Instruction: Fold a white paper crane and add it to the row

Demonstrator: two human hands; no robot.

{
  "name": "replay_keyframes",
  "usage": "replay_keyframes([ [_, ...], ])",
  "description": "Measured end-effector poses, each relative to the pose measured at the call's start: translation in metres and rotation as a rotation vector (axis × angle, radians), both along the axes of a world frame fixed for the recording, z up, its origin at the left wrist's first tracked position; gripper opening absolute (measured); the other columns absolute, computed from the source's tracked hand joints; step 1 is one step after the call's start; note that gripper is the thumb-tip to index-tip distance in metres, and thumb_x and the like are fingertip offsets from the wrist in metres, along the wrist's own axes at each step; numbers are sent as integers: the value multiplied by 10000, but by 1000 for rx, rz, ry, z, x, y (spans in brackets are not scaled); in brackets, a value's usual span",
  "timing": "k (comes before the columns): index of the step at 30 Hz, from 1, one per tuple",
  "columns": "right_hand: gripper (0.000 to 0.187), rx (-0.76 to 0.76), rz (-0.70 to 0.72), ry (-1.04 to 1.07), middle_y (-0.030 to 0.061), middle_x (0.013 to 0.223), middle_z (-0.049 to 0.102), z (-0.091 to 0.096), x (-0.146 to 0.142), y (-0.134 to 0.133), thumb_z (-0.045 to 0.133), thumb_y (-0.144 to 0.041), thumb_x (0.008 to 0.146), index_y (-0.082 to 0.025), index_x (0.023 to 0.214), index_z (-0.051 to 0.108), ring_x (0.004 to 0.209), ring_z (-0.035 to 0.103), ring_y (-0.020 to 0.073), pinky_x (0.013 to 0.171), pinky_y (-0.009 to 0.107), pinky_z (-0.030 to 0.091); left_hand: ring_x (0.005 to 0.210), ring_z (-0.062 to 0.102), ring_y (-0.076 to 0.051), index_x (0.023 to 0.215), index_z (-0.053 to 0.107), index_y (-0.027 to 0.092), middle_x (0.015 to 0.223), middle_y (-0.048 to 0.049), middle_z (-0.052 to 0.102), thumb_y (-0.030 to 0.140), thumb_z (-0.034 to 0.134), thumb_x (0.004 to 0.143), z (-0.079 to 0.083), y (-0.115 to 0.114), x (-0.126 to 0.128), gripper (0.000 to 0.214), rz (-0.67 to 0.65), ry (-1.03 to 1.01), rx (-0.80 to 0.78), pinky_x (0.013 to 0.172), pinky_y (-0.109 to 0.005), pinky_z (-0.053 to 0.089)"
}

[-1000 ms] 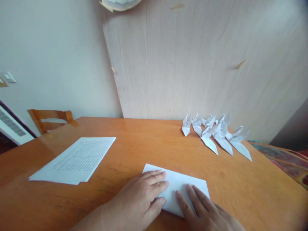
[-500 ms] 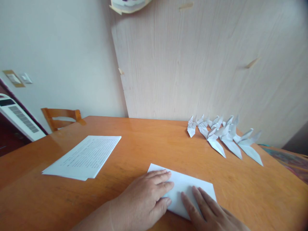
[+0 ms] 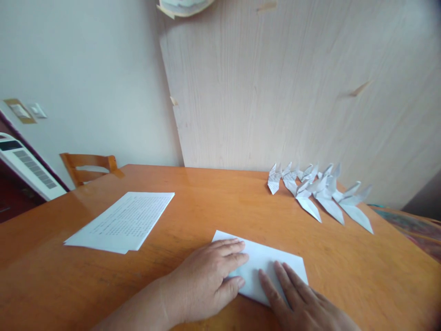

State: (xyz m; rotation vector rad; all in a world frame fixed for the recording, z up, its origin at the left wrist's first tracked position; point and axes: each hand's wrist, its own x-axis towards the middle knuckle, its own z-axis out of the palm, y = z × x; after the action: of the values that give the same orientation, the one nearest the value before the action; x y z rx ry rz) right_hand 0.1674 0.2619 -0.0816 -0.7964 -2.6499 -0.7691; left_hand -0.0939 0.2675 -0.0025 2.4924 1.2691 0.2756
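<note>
A white sheet of paper (image 3: 267, 255), seemingly folded to a rectangle, lies at an angle on the wooden table near its front. My left hand (image 3: 210, 278) rests on the paper's left end, fingers stretched out and slightly apart. On the paper's right and front part lie the fingers of my right hand (image 3: 296, 294), flat and spread. The paper's near right edge is hidden under that hand. Neither hand grips anything.
A stack of printed sheets (image 3: 127, 220) lies on the left of the wooden table (image 3: 213, 197). Several folded paper cranes (image 3: 322, 188) stand in rows at the back right. Behind are a wooden chair (image 3: 89, 162) and a wood-grain panel (image 3: 275, 92).
The whole view has shifted slightly. Both hands stay flat on the paper in nearly the same places, and the paper keeps its shape.
</note>
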Motion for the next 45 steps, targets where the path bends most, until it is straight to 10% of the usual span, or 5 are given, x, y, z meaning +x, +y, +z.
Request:
replay_keyframes([
  [8, 851, -281, -102, -33, 235, 1264, 665, 31, -12, -12, 537, -777, 811, -124, 1344, 655, 1114, 683, 396, 814, 427, 641, 1449, 392, -236, 1481, 480, 214, 1563, -76, 439, 363, 502, 985, -5, 0, -3, 519, -8, 5, -6, 1212, -406, 326],
  [21, 1000, -763, -356, 1, 328, 1495, 373, 68, -32, -30, 624, -703, 797, 10, 1476, 453, 1380, 380, 500, 1081, 631, 419, 1478, 335, -243, 1508, 436, 190, 1600, -88, 375, 405, 446, 1002, -12, 4, -5, 550, -54, 30, -20, 1235, -399, 249],
  [36, 887, -781, -421, 81, 150, 1643, 58, 55, -18, -51, 375, -710, 945, -133, 1593, 190, 1518, 66, 327, 1220, 543, 219, 1497, 279, -227, 1505, 398, 182, 1611, -94, 351, 461, 333, 1029, -21, 11, -5, 556, -77, 51, -30, 1229, -380, 206],
  [45, 855, -670, -374, 13, 164, 1630, 159, 52, -6, -49, 359, -688, 964, -124, 1586, 201, 1516, 127, 312, 1222, 562, 199, 1483, 309, -251, 1496, 408, 173, 1596, -112, 374, 477, 406, 996, -22, 10, -5, 586, -76, 38, -8, 1217, -391, 228],
])
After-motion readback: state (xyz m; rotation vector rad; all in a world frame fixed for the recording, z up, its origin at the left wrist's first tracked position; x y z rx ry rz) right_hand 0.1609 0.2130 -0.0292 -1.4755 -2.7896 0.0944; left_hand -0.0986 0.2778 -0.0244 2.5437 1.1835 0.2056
